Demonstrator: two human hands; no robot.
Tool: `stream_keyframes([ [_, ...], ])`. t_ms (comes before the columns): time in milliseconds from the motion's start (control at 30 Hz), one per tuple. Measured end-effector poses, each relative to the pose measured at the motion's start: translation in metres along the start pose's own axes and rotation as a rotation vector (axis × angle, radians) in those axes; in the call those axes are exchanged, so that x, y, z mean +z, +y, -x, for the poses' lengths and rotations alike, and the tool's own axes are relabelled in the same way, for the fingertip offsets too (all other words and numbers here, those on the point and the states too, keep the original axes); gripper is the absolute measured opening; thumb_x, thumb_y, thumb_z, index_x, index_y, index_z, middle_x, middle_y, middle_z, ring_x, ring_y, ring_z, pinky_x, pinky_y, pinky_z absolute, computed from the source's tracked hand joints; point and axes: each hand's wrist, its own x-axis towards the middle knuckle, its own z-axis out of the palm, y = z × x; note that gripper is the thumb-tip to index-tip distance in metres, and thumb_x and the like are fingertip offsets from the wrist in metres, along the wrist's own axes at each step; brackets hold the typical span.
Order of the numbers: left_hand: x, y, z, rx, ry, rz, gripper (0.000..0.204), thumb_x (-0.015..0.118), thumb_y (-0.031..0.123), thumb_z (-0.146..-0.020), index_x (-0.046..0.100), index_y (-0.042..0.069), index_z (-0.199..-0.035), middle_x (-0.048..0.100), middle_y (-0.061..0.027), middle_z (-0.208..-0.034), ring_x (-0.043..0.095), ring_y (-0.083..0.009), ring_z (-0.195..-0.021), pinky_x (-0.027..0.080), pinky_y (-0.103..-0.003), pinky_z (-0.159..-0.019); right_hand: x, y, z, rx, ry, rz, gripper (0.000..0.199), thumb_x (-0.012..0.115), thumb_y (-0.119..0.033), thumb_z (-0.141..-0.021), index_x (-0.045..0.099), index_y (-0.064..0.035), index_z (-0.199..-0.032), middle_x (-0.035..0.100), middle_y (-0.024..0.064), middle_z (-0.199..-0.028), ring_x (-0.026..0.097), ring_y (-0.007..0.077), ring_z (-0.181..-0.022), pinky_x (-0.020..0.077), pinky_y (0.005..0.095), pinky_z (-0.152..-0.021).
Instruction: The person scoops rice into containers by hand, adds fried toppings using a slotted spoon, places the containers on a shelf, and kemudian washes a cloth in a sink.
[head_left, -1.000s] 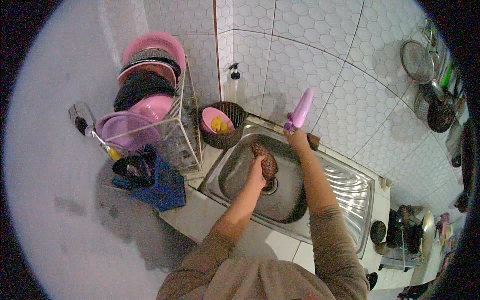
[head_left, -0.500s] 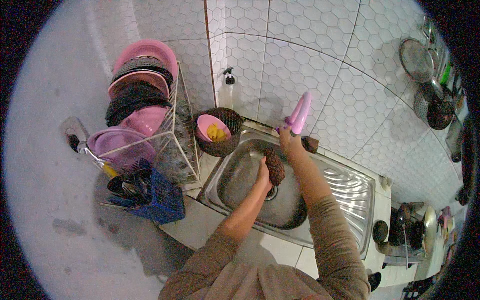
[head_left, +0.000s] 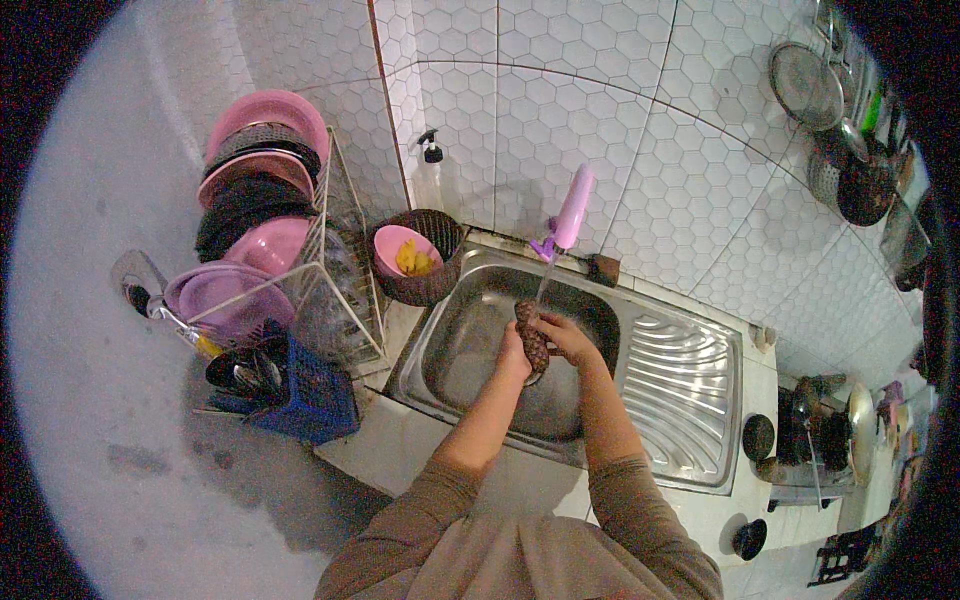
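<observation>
Over the steel sink basin [head_left: 465,300] I hold a dark brown, oblong thing with a knobbly, scale-like surface [head_left: 533,340]; its kind I cannot make out. My left hand [head_left: 514,352] is closed around its left side. On the other side my right hand [head_left: 566,338] grips it with bent fingers. A stream of water falls onto its upper end from the pink curved tap [head_left: 573,210], which has a purple handle [head_left: 543,248]. The drain below is mostly hidden by the hands.
Left of the sink stands a brown basket [head_left: 425,288] with a pink bowl [head_left: 392,245] holding yellow pieces. Beyond are a pump bottle [head_left: 428,185], a dish rack [head_left: 335,185] of pink plates and a blue cutlery basket [head_left: 322,395]. A ridged drainboard [head_left: 680,390] adjoins the basin.
My right hand has left the tap and come down onto the brown thing. Water now runs from the tap. The brown thing has turned more upright and narrow under the stream.
</observation>
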Motion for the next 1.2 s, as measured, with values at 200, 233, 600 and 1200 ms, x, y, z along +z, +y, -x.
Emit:
stream_keyframes([
  [200, -0.029, -0.001, -0.002, -0.052, 0.047, 0.115, 0.03, 0.035, 0.028, -0.088, 0.055, 0.009, -0.101, 0.058, -0.0088, -0.097, 0.057, -0.0249, -0.086, 0.047, -0.04, -0.075, 0.015, 0.045, -0.026, -0.06, -0.057, -0.234, 0.047, 0.065, -0.029, -0.078, 0.05, 0.0, -0.112, 0.059, 0.0081, -0.1, 0.057, 0.0194, -0.088, 0.0459, 0.0305, -0.076],
  [233, -0.033, 0.001, -0.001, -0.065, 0.038, 0.121, 0.029, 0.036, 0.026, -0.087, 0.055, 0.008, -0.1, 0.058, -0.0089, -0.096, 0.058, -0.0253, -0.085, 0.048, -0.04, -0.075, 0.017, 0.05, -0.028, -0.049, -0.053, -0.262, 0.044, 0.065, -0.027, -0.079, 0.05, 0.0007, -0.11, 0.059, 0.0083, -0.099, 0.058, 0.0195, -0.086, 0.0463, 0.0297, -0.075],
  [600, -0.057, 0.01, 0.015, 0.067, 0.154, -0.31, 0.043, 0.045, 0.041, -0.077, 0.052, 0.022, -0.116, 0.052, -0.001, -0.111, 0.043, -0.0207, -0.103, 0.029, -0.045, -0.088, 0.036, 0.064, -0.036, -0.136, 0.113, -0.282, 0.029, 0.05, -0.002, -0.08, 0.049, 0.0027, -0.108, 0.059, 0.0115, -0.098, 0.059, 0.0223, -0.083, 0.049, 0.0333, -0.072],
  [1200, -0.03, 0.023, 0.033, 0.161, 0.221, -0.491, 0.031, 0.06, 0.008, -0.075, 0.053, 0.005, -0.106, 0.059, -0.006, -0.09, 0.058, -0.0184, -0.076, 0.046, -0.032, -0.064, 0.025, 0.041, -0.026, 0.01, -0.121, -0.644, 0.039, 0.045, -0.037, -0.089, 0.053, -0.0034, -0.108, 0.061, 0.0099, -0.1, 0.06, 0.0219, -0.085, 0.0488, 0.0357, -0.076],
])
